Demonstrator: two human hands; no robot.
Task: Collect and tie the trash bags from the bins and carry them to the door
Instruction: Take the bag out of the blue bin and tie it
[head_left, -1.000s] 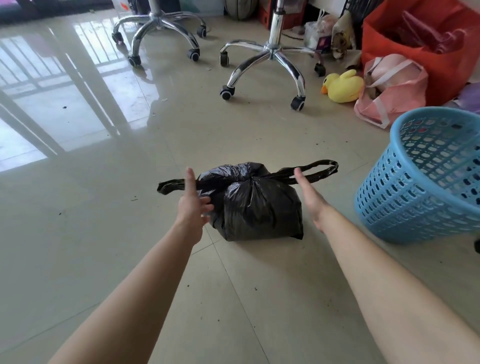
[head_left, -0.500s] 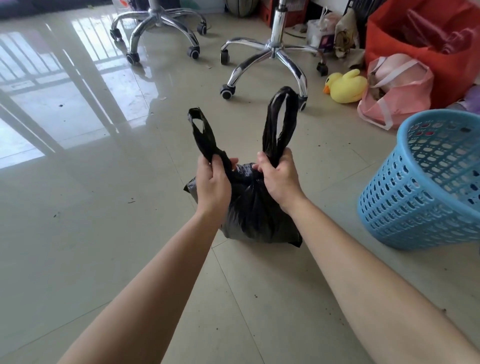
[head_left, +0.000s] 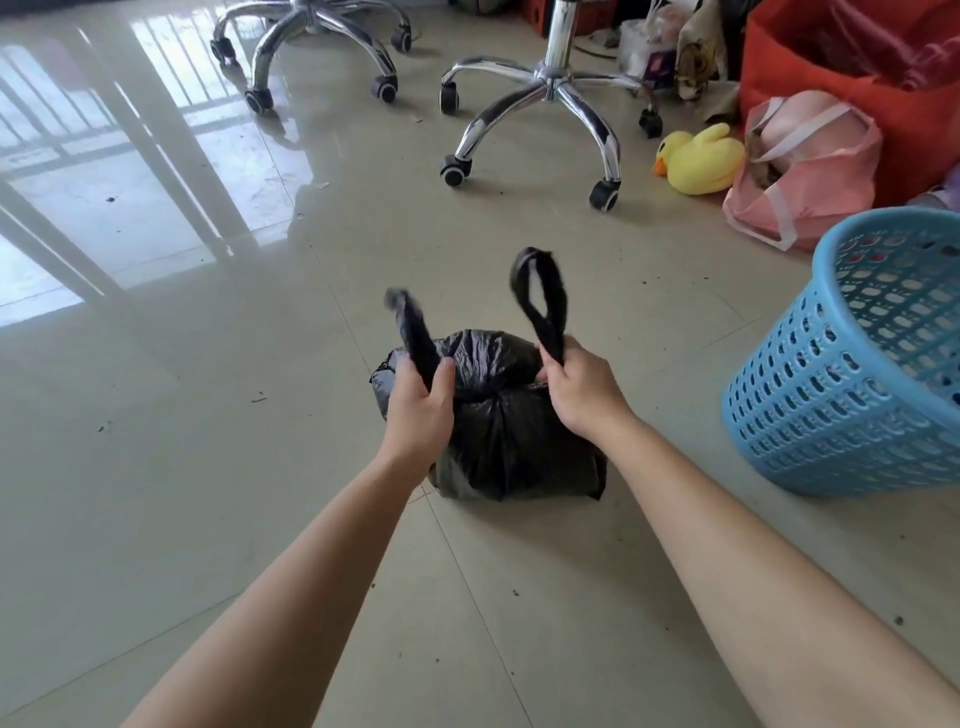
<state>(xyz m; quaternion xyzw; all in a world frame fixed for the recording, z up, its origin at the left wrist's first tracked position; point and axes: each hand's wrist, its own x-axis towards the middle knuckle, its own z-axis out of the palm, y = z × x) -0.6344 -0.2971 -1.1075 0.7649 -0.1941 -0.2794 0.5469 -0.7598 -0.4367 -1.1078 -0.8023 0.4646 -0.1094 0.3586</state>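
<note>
While floor-bound, trash bag (head_left: 498, 415), handles (head_left: 543, 306) pinched

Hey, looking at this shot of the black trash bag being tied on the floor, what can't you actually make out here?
All in the head view:
- Contents of the black trash bag: opaque plastic hides them.
- Knot state: the left hand and right hand cover the handle bases.
- Left handle: tip motion-blurred.
- Blue basket: cut off by the right edge, its bottom unseen.
- Chair bases: seats cut off by the top edge.
- The door: not in frame.
</note>
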